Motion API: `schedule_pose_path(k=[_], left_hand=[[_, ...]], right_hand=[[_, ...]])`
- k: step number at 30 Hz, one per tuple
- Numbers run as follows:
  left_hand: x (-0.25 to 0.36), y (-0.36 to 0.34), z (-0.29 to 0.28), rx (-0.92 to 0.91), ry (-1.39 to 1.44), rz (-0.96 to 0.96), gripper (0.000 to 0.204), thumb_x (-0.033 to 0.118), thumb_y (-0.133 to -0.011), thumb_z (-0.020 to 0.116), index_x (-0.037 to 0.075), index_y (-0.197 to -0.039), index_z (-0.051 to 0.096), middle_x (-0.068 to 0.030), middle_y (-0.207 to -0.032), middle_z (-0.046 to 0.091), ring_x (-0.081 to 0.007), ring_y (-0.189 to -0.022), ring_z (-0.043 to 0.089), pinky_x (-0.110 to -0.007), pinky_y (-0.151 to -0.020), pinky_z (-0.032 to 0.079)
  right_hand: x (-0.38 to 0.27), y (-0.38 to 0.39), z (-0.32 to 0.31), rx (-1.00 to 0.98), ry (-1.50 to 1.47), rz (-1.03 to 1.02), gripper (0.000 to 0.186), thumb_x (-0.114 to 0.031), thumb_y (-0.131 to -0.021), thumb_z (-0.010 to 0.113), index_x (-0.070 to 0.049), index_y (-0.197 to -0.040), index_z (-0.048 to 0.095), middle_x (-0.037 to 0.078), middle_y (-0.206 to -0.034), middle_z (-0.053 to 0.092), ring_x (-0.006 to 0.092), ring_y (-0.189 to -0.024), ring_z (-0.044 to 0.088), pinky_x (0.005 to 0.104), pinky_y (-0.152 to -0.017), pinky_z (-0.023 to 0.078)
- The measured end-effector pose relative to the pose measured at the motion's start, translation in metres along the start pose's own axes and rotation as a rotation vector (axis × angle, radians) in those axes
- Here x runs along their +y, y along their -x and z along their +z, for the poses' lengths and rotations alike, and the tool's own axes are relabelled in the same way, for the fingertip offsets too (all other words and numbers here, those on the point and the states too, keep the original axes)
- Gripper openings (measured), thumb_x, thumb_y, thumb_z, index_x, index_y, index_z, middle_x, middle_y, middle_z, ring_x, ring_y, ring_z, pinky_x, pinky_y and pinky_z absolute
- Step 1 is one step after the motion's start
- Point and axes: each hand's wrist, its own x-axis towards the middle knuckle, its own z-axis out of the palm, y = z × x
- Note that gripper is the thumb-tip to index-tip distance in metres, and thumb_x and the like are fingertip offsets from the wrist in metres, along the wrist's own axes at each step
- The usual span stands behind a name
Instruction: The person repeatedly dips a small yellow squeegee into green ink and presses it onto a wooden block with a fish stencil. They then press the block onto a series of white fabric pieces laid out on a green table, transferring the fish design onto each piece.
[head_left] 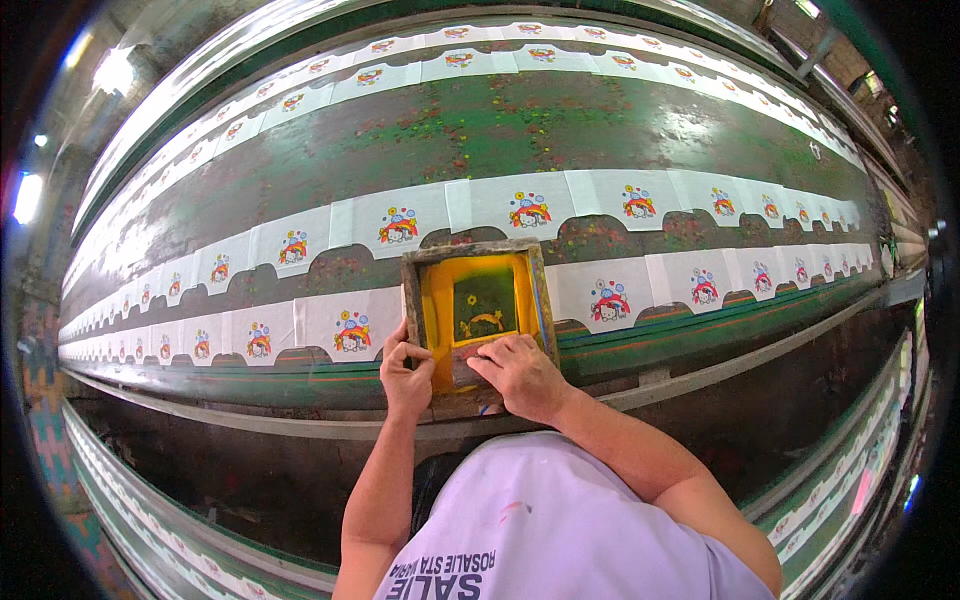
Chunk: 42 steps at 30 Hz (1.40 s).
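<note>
A wooden screen-printing frame (547, 310) lies on the near row of white cut fabric pieces, at the table's front edge. Yellow ink lines its inside, around a dark mesh window (487, 298) with a design in it. My left hand (406, 372) is closed at the frame's lower left side, its fingers curled over the edge. With my right hand (522, 376) I grip a squeegee (466, 366) inside the frame's near end, below the mesh. Its blade is partly hidden by my fingers. The fabric under the frame is hidden.
White fabric pieces with colourful cartoon prints (352, 332) run in rows along the long green table (420, 130), which has spots of dried ink. A rail (300, 428) follows its near edge. More tables with printed pieces stand behind me and beyond.
</note>
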Motion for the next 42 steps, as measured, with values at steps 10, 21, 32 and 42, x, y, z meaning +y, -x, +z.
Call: schedule_pose_path(k=[10,21,32,42], left_hand=[[0.002,0.000,0.002,-0.003,-0.061,-0.004,0.017,-0.010,-0.084,0.072,0.001,-0.096,0.076,-0.0258,-0.169,0.061,-0.0387,-0.156,0.058,-0.045,-0.128,0.044],[0.007,-0.006,0.003,0.023,-0.019,0.055,0.017,-0.013,-0.084,0.075,0.003,-0.090,0.074,-0.0297,-0.166,0.061,-0.0416,-0.158,0.057,-0.048,-0.128,0.044],[0.039,0.005,0.105,-0.031,0.018,0.214,0.025,-0.016,-0.082,0.074,0.007,-0.092,0.073,-0.0282,-0.164,0.062,-0.0419,-0.159,0.055,-0.050,-0.130,0.041],[0.041,0.038,0.216,-0.006,0.017,0.076,0.020,-0.013,-0.084,0.073,0.004,-0.094,0.073,-0.0284,-0.169,0.059,-0.0329,-0.151,0.062,-0.041,-0.120,0.050]], right_hand=[[-0.027,0.018,-0.009,-0.072,-0.079,0.089,0.042,-0.012,-0.095,0.078,-0.008,-0.136,0.080,0.009,-0.133,0.073,0.0344,-0.129,0.066,0.0508,-0.115,0.053],[-0.015,0.085,-0.022,0.392,-0.183,0.537,0.046,-0.012,-0.094,0.088,-0.004,-0.137,0.075,0.019,-0.144,0.071,0.0419,-0.135,0.067,0.0513,-0.117,0.055],[0.037,0.155,-0.056,0.525,-0.409,0.661,0.041,-0.012,-0.097,0.085,-0.002,-0.136,0.078,0.019,-0.144,0.074,0.0379,-0.138,0.068,0.0485,-0.122,0.051],[0.109,0.226,-0.121,0.516,-0.324,0.580,0.039,-0.009,-0.096,0.084,-0.003,-0.134,0.077,0.018,-0.141,0.075,0.0385,-0.136,0.068,0.0486,-0.120,0.053]])
